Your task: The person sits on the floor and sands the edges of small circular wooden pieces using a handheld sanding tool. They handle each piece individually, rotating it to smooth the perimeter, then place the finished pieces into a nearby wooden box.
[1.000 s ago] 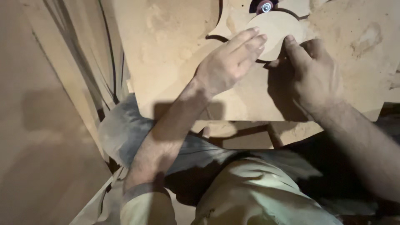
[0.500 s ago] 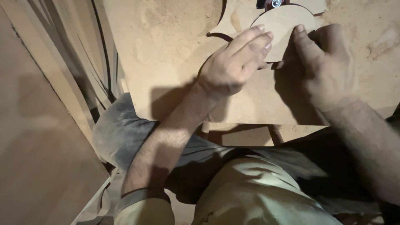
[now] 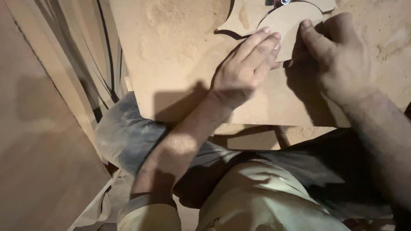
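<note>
A flat brown fibreboard sheet point(image 3: 180, 55) lies on a work surface, dusted with sawdust. My left hand point(image 3: 246, 64) presses flat on it, fingers together and pointing up-right. My right hand point(image 3: 338, 60) rests beside it, thumb and fingers on a rounded, curve-cut part of the board point(image 3: 291, 21). A small round cutter with a red centre point(image 3: 282, 2) shows at the top edge, right at the curved cut line. Both hands touch the board on either side of the cut.
Large brown boards point(image 3: 38, 141) lean at the left, with thin strips stacked behind them point(image 3: 92, 64). Offcut pieces point(image 3: 252, 139) lie under the sheet's near edge. My lap and grey trousers point(image 3: 132, 137) fill the bottom of the view.
The view has shifted so the board and both hands sit higher in the frame. Both hands have kept their places on the board beside the curved cut.
</note>
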